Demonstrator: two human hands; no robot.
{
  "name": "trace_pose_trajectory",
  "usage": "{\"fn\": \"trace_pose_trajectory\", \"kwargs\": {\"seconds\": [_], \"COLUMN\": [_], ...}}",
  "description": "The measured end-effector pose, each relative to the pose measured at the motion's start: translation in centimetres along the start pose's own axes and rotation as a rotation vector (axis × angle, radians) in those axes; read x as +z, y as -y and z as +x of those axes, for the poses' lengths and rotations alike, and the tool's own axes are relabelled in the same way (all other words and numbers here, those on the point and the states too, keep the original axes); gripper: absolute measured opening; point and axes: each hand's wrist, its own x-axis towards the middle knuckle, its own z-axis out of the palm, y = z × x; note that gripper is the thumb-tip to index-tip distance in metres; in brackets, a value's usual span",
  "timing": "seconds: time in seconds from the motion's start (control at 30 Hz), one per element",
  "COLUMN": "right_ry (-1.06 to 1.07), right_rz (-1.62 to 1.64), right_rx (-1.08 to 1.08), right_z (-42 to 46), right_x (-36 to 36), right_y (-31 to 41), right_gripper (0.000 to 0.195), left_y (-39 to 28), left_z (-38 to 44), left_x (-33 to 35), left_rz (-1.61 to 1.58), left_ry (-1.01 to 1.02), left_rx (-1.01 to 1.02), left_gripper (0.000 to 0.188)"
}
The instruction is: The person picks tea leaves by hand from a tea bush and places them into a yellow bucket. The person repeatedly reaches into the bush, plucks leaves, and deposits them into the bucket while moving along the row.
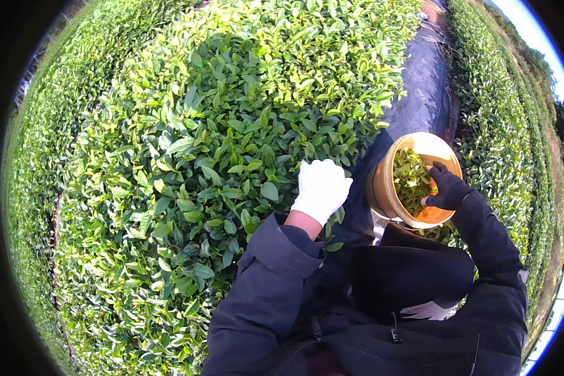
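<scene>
My left hand (322, 188), in a white glove, is curled over the near right edge of a trimmed tea hedge (235, 145); its fingertips are hidden, so whether it holds anything does not show. My right hand (444, 188), in a black glove with bare fingertips, reaches into the mouth of a yellowish plastic bucket (380, 183). Its thumb and fingers are apart, with nothing visible between them. Picked green leaves (410, 181) lie inside the bucket, beside the fingers. The bucket is tilted towards me, just past my legs.
Dark ground sheeting (420, 89) covers the path between the hedge and another tea row (498, 136) on the right. A further hedge row (51, 155) curves along the left. My bent knee (413, 268) is below the bucket.
</scene>
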Motion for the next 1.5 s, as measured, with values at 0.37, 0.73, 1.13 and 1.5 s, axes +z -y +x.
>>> {"fn": "trace_pose_trajectory", "kwargs": {"seconds": [0.37, 0.73, 1.13, 1.5], "right_ry": [-0.39, -0.182, -0.796, -0.569], "right_rz": [1.08, -0.125, 0.953, 0.724], "right_rx": [0.03, -0.354, -0.762, 0.064], "right_z": [6.7, 23.8, 19.9, 30.0], "right_x": [-1.9, 1.0, -2.3, -7.1], "right_y": [-2.6, 2.5, 1.6, -1.2], "right_gripper": [0.015, 0.021, 0.018, 0.036], "left_y": [0.0, 0.2, -0.7, -2.9], "left_z": [3.0, 2.5, 2.8, -0.8], "left_x": [0.4, -0.2, -0.8, -7.5], "left_rz": [0.028, 0.116, 0.127, -0.029], "left_ry": [-0.08, 0.082, 0.149, -0.038], "left_rx": [-0.068, -0.132, -0.141, -0.244], "left_gripper": [0.03, 0.028, 0.029, 0.028]}}
